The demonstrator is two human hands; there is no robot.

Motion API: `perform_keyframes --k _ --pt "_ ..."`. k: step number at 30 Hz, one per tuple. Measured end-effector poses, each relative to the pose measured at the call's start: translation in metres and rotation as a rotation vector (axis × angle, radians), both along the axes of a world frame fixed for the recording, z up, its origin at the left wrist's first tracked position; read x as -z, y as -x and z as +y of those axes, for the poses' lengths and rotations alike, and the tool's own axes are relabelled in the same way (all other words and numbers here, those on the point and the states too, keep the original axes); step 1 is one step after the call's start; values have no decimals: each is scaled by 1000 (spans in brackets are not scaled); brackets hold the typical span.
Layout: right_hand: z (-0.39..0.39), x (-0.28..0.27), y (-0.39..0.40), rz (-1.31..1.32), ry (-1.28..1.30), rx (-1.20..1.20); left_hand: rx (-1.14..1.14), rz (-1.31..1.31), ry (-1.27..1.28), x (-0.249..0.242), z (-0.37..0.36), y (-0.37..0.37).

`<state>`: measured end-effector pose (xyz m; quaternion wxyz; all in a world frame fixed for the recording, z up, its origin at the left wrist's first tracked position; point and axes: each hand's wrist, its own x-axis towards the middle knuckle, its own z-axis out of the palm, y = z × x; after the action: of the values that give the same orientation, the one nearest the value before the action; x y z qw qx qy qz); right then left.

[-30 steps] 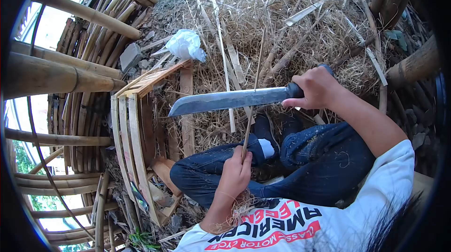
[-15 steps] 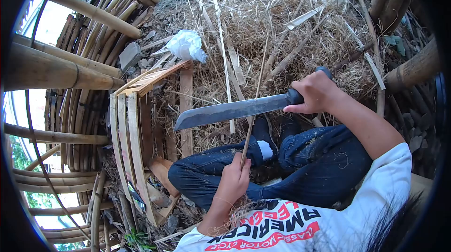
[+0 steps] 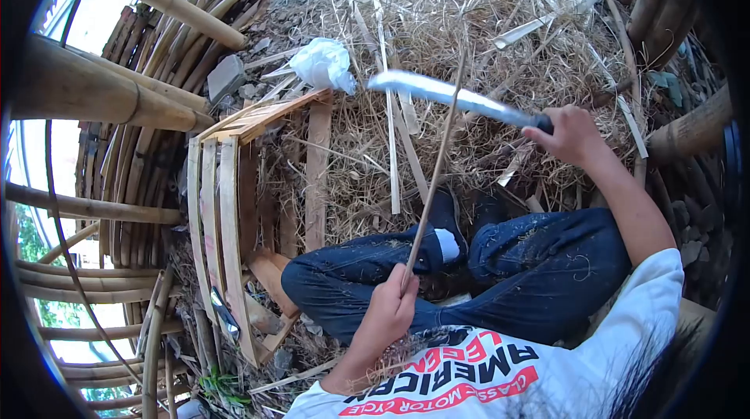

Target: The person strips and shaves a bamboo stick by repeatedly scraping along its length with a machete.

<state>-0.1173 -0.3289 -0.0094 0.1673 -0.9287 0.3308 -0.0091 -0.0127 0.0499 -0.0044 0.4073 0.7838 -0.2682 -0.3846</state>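
My right hand (image 3: 572,134) is wrapped round the dark handle of a machete (image 3: 461,97). Its broad blade points left, tip slightly raised, and crosses a thin bamboo strip (image 3: 434,184) in this view. Low in front of my shirt, my left hand (image 3: 393,302) grips the strip's lower end, with the thumb along it. From there the strip slants up and away over my crossed legs (image 3: 351,266) in blue jeans. Bits of shaving cling to the jeans and to my left forearm.
A slatted wooden crate (image 3: 229,223) stands left of my knee, a crumpled white plastic bag (image 3: 323,64) beyond it. Dry shavings (image 3: 484,36) and pale split strips (image 3: 391,130) cover the ground. Bamboo poles (image 3: 109,91) rise at the left, and another pole (image 3: 691,128) is at the right.
The machete has swung up and away along the strip, its tip now higher. My right hand has moved forward and right with it. My left hand still holds the strip.
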Motion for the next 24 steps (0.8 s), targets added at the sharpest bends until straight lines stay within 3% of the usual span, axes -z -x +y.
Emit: perform_keyframes --k 2,6,10,13,16,18,20,22,24 --pt "17 -15 -9 171 82 -147 -41 17 -22 2 -8 -7" --pt "19 -12 -19 155 98 -153 -75 -22 10 8 -13 -13" --pt "10 -5 -20 23 -59 56 -81 51 14 22 -9 -15" --pt "7 -10 -17 -183 -430 145 -75 85 9 28 -13 -14" --pt "18 -20 -15 -354 -382 90 -53 71 10 26 -23 -11" --pt "25 -28 -16 -332 -421 92 -40 56 6 26 -29 -11" --pt "36 -35 -18 -372 -313 -75 5 41 5 29 -33 -10" --pt "44 -31 -22 -384 -335 -87 11 58 1 24 -39 -11" --pt "50 -20 -24 -374 -79 -365 19 76 -4 22 -45 -10"
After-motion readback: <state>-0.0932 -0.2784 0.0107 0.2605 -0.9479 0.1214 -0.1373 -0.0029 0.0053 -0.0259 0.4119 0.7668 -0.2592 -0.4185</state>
